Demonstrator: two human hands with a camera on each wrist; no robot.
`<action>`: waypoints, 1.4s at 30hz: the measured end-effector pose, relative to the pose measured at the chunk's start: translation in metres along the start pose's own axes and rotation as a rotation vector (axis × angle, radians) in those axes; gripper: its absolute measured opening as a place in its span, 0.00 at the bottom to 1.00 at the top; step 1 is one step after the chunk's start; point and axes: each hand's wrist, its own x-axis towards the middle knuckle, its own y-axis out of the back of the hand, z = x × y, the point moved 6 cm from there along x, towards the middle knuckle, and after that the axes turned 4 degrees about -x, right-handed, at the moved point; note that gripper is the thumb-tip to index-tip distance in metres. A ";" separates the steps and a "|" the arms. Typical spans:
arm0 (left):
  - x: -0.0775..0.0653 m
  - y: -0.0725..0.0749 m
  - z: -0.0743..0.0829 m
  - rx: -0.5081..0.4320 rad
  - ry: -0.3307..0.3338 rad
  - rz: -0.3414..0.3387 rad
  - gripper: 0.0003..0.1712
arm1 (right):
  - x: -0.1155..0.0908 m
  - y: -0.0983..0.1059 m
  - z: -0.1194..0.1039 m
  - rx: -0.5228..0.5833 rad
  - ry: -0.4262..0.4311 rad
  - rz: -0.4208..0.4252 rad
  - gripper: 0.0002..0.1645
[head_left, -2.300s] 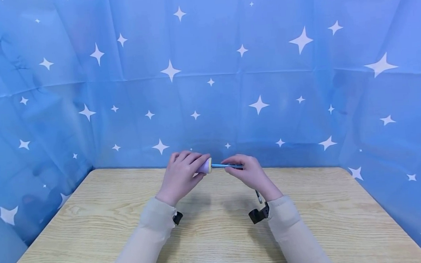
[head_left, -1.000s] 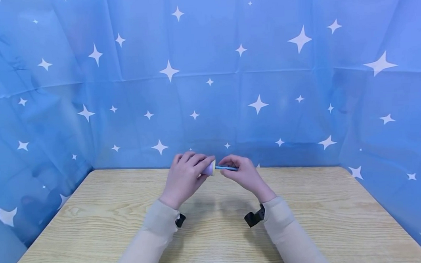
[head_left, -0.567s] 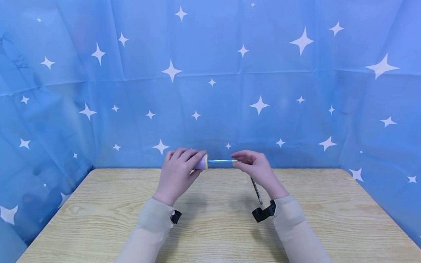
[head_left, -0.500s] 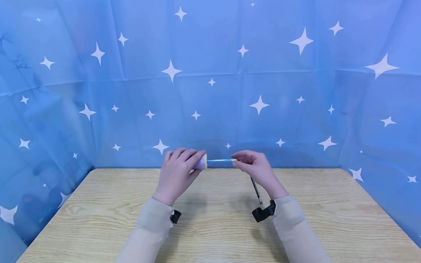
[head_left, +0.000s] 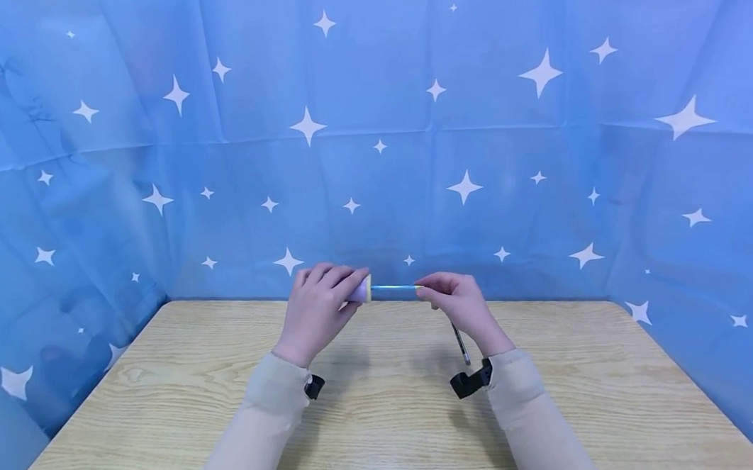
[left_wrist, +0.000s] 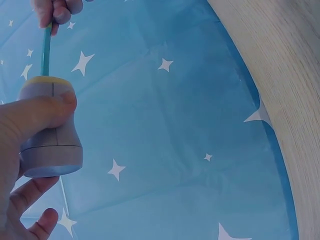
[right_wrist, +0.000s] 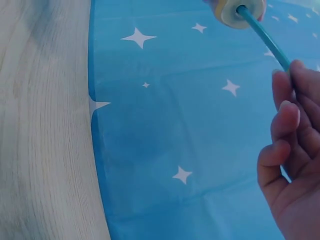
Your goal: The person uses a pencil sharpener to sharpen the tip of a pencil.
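Observation:
My left hand [head_left: 319, 309] grips a small lavender pencil sharpener [head_left: 358, 291] with a yellow rim, held sideways above the far part of the table. In the left wrist view, the thumb lies across the waisted body of the sharpener [left_wrist: 52, 157]. A blue pencil [head_left: 392, 292] has one end in the sharpener's round hole, plain in the right wrist view. Thumb and fingertips of my right hand [head_left: 459, 301] pinch the pencil [right_wrist: 270, 42] near its outer end. The pencil's inserted tip is hidden inside the sharpener.
A thin dark pencil-like stick [head_left: 461, 345] lies on the wooden table [head_left: 386, 419] beneath the right hand, partly covered by it. Behind the table hangs a blue curtain [head_left: 388, 213] with white stars. Each wrist carries a black camera mount [head_left: 470, 383].
The hands came closer together, then parted. Now the right hand is farther right, pinching the pencil's outer end, with more of the pencil showing. Over the last half second the right fingers shifted slightly.

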 end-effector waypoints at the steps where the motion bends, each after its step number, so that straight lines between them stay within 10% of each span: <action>1: 0.000 0.001 0.001 -0.002 -0.004 0.006 0.29 | 0.000 0.000 0.000 -0.005 0.001 0.003 0.15; 42: 0.001 -0.002 0.008 0.037 -0.020 0.007 0.27 | 0.000 -0.012 0.002 0.078 -0.052 0.046 0.31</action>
